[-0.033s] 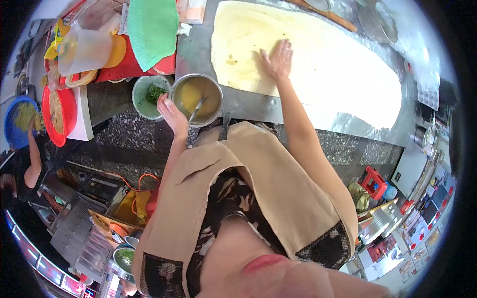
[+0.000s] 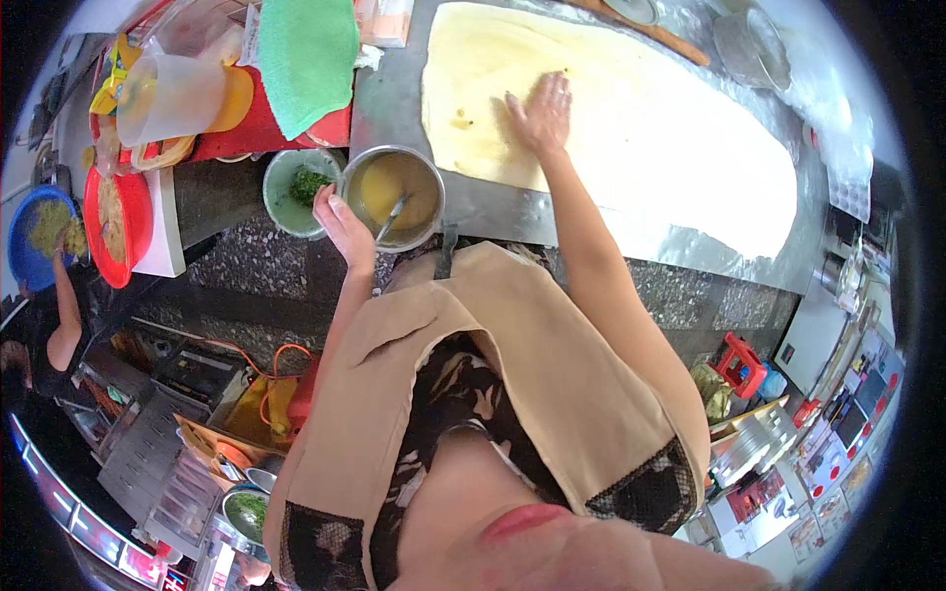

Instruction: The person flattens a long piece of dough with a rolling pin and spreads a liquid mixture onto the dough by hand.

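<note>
A wide sheet of rolled-out dough (image 2: pixel 670 148) covers much of the metal table, with a yellowish oily sheen on its left part. On that part my right hand (image 2: pixel 544 118) lies flat, palm down and fingers stretched. My left hand (image 2: pixel 345 229) is closed at the left rim of a round metal pot (image 2: pixel 440 197), its fingers curled at the edge and partly hidden. Inside the pot are a yellowish liquid (image 2: pixel 379 187) and a spoon (image 2: pixel 394 217) leaning on the near side. Left of it stands a pale bowl (image 2: pixel 280 212) with chopped greens (image 2: pixel 309 184).
A rolling pin (image 2: pixel 650 34) and a metal pan (image 2: pixel 751 54) lie beyond the dough. At the left are a green cloth (image 2: pixel 307 64), a plastic jug (image 2: pixel 169 100) and a red basin (image 2: pixel 126 227). Farther left, another person's hand (image 2: pixel 59 266) reaches into a blue basin (image 2: pixel 22 258).
My right hand has slid slightly left across the dough. My left hand stays at the pot's rim.
</note>
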`<state>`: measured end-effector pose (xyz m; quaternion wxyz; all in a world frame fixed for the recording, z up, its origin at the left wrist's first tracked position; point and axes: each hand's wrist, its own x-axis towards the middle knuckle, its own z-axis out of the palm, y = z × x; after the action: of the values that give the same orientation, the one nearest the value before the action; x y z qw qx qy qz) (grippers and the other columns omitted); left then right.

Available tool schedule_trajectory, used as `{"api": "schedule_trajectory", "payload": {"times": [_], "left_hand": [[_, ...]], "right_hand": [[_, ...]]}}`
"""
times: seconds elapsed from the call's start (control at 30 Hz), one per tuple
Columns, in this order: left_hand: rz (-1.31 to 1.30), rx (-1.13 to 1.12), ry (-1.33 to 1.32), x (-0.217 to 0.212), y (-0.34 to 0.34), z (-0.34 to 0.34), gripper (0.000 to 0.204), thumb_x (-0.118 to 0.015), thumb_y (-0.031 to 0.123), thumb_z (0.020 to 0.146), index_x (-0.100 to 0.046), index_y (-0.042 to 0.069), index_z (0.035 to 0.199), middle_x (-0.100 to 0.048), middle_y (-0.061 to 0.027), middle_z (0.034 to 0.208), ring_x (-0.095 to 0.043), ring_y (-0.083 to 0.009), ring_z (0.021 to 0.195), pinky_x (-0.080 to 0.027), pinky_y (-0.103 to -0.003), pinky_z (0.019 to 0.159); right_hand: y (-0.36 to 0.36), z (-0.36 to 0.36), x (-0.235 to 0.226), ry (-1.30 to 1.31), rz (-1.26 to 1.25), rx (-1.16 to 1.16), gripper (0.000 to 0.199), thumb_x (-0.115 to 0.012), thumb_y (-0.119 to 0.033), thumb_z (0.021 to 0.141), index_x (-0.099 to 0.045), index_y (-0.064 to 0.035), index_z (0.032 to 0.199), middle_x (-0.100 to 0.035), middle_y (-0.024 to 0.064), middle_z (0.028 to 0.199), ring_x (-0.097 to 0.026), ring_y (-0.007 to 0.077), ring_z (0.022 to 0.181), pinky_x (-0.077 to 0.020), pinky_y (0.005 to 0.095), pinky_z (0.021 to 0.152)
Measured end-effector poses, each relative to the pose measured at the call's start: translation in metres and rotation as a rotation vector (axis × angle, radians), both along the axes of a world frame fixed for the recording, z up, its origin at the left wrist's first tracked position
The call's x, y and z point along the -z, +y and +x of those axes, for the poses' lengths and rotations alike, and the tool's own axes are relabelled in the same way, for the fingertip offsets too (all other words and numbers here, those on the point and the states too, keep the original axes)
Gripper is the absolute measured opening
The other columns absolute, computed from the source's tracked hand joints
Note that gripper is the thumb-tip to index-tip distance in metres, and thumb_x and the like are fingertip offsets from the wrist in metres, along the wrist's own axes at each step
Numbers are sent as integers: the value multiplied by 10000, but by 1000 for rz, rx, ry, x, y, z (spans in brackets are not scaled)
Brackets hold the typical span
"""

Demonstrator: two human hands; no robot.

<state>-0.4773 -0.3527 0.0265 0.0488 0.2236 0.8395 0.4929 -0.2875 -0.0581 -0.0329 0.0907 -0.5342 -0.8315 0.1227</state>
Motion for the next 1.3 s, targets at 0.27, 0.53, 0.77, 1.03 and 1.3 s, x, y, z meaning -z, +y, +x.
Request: {"api": "schedule_trajectory", "payload": {"times": [0.27,0.53,0.77,1.03,1.3], "left_hand": [[6,7,33,-1,-3,-1,332,-368,214,988,-484,-36,1173,-454,-211,1216,-426,-351,1154,-310,-444,1021],[24,23,38,-5,0,2,336,-368,220,989,-483,-42,1164,-452,-218,1213,-431,-352,1142,-318,-446,1012],[-19,41,33,-5,2,1,334,-364,207,992,-474,-54,1169,-453,-226,1209,-434,-356,1130,-323,-440,1006],[-74,28,28,2,-2,-3,376,-361,248,994,-471,-52,1194,-455,-239,1203,-433,-372,1122,-328,-449,994],[-149,20,41,3,-8,-8,432,-347,303,1002,-475,-69,1181,-457,-245,1206,-430,-378,1128,-329,-453,997]], "right_hand": [[-43,-118,-13,-70,-15,-303,906,-347,-643,889,-172,37,1463,-136,198,1546,-90,319,1444,-75,422,1174],[-78,-130,-16,-17,6,-355,862,-381,-591,905,-192,51,1448,-155,212,1536,-118,328,1437,-94,432,1172],[-96,-104,-25,-78,-12,-314,876,-380,-617,894,-206,43,1444,-177,205,1531,-134,311,1436,-107,429,1171],[-91,6,-26,-78,-52,-107,860,-424,-570,894,-205,52,1446,-194,225,1523,-162,332,1428,-110,443,1165],[-59,170,-20,-178,-36,134,851,-415,-538,908,-195,89,1438,-168,274,1513,-123,370,1428,-87,460,1164]]}}
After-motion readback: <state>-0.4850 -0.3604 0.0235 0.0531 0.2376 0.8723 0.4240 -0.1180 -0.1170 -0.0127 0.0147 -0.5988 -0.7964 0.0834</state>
